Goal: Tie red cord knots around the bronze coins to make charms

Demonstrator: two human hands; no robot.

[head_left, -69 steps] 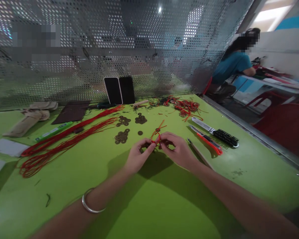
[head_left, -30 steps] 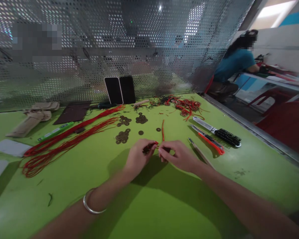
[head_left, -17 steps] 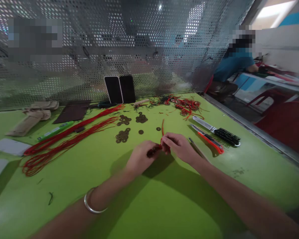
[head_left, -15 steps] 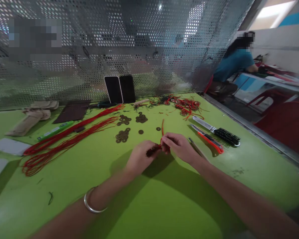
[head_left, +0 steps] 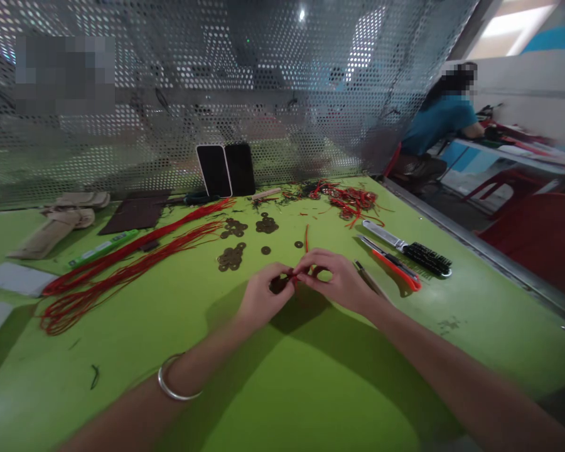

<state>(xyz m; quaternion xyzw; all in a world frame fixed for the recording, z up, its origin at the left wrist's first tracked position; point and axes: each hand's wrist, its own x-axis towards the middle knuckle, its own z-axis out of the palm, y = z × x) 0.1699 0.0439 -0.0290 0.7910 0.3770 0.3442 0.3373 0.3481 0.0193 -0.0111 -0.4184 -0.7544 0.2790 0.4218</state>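
My left hand (head_left: pixel 267 290) is closed in a pinch on a red cord, with dark coin-like discs partly showing inside its curled fingers. Facing it, my right hand (head_left: pixel 332 276) pinches the same red cord (head_left: pixel 307 238), whose free end stands up beyond the fingers. The fingertips of both hands meet, so the knot or joint between them is mostly hidden. Just past the hands lie a single holed coin (head_left: pixel 298 245), another coin (head_left: pixel 266 250) and a small pile of coins (head_left: pixel 230 257).
Long red cords (head_left: pixel 136 270) stretch across the left. At right lie a brush (head_left: pixel 407 248), a utility knife (head_left: pixel 393 263) and a slim tool (head_left: pixel 371 278). Two phones (head_left: pixel 226 171) lean on the perforated metal screen (head_left: pixel 282 119). A red tangle (head_left: pixel 353 199) sits behind; a co-worker (head_left: pixel 440 122) sits at right.
My right hand has shifted slightly left, its fingertips now meeting those of my left hand on the cord. The discs in my left hand are more covered.
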